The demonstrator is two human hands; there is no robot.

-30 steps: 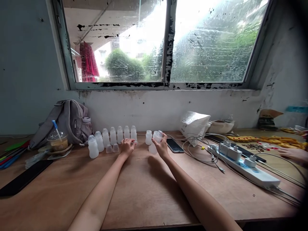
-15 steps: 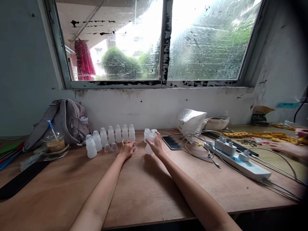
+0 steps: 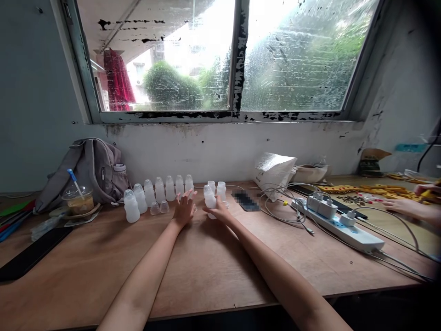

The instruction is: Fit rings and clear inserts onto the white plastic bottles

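Observation:
My right hand (image 3: pixel 219 210) is wrapped round a frosted white baby bottle (image 3: pixel 209 195) with a clear domed cap, which tilts a little to the left. Behind it stand two frosted bottles without domes, one of them an uncapped bottle (image 3: pixel 221 189). My left hand (image 3: pixel 184 209) is over the table with its fingers spread, holding nothing that I can see. A clear piece by its fingertips is mostly hidden. Left of that hand stand two loose clear domed caps (image 3: pixel 160 208). Behind them runs a curved row of several capped bottles (image 3: pixel 148 193).
A phone (image 3: pixel 246 201) lies right of the bottles, beside tangled cables and a power strip (image 3: pixel 344 227). A white bag (image 3: pixel 274 172) leans near the wall. At left are a backpack (image 3: pixel 93 170) and an iced drink (image 3: pixel 80 200). Another person's hand (image 3: pixel 408 204) works among yellow parts.
My right hand has lowered its grip on the bottle, which has shifted slightly left and tilted. My left hand has lifted its fingers and moved slightly right. The view has tilted slightly.

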